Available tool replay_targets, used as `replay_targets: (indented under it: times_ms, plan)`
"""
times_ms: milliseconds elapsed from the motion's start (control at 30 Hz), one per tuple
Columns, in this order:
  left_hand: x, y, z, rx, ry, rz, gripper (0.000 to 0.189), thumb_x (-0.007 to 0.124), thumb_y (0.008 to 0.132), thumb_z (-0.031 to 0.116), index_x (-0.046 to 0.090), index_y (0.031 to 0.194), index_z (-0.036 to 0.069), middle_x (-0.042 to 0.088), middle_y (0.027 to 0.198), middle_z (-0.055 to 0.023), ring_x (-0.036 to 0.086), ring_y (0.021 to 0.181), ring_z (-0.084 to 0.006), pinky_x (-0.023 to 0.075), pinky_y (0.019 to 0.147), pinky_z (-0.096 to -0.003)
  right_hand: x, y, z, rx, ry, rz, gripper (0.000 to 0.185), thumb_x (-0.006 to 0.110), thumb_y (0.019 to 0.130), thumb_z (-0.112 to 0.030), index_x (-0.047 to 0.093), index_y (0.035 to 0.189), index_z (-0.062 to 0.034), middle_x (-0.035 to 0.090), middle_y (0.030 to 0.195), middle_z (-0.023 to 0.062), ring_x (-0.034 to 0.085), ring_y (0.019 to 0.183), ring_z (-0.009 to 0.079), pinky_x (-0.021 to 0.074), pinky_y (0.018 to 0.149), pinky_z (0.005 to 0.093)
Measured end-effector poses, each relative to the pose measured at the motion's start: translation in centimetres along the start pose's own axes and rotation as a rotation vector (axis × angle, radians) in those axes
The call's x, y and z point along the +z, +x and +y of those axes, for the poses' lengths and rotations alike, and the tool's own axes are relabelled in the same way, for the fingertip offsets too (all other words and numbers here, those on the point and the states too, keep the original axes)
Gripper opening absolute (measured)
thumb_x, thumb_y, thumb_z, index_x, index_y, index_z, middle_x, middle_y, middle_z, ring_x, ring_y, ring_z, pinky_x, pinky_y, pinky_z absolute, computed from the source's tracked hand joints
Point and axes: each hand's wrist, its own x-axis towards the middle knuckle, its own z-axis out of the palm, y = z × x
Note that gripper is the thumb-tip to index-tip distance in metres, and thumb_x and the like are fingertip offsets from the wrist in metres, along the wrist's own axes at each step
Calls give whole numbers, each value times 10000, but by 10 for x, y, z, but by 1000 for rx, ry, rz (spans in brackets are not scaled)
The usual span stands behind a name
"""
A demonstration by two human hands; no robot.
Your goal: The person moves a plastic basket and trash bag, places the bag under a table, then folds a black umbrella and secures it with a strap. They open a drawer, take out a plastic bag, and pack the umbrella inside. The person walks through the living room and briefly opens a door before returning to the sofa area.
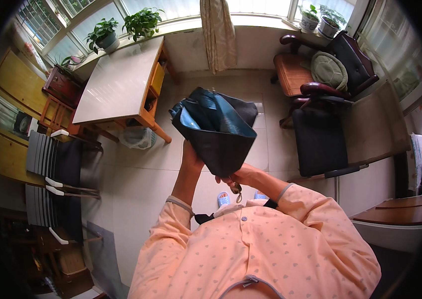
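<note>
A partly folded umbrella [218, 153] is held up before me, its loose canopy black on one side and shiny teal on the other. The canopy folds flare apart at the top. My left hand [193, 156] holds the canopy from the left, its fingers mostly hidden behind the fabric. Below the canopy, my right hand [230, 179] grips the umbrella's lower end. A short handle [236, 187] with a wrist loop hangs out beneath those fingers.
A light-topped table [117, 82] stands at front left, with a lined waste bin [138, 137] beneath. Black chairs [67, 160] line the left side. On the right are a wooden armchair [289, 73] with a cushion [328, 71] and a black-seated chair [319, 142]. Potted plants [108, 39] line the windowsill.
</note>
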Motion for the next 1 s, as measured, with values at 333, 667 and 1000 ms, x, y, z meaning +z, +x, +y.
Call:
replay_targets:
  times_ms: [333, 667, 1000]
  plan:
    - [86, 4, 63, 331, 1509, 224, 526, 503, 857, 502, 553, 1138, 60, 555, 1164, -135, 539, 1066, -259, 427, 885, -324, -11, -7, 1, -33, -21, 208, 284, 576, 779, -132, 373, 581, -113, 344, 474, -21, 238, 353, 46, 159, 345, 210]
    - [95, 10, 78, -711, 1638, -322, 427, 772, 673, 321, 630, 860, -36, 625, 771, -134, 599, 724, -189, 468, 641, -287, -32, -6, -10, 20, 106, 278, 224, 633, 759, -95, 467, 608, -90, 392, 507, -22, 253, 351, 36, 153, 342, 203]
    - [57, -9, 103, -489, 739, 39, 668, 819, 601, 169, 513, 1159, -35, 566, 1114, -66, 528, 1020, -171, 407, 900, -264, -44, -18, -11, -49, 275, 44, 179, 575, 796, -170, 491, 670, -75, 454, 594, 17, 263, 387, 47, 201, 335, 190]
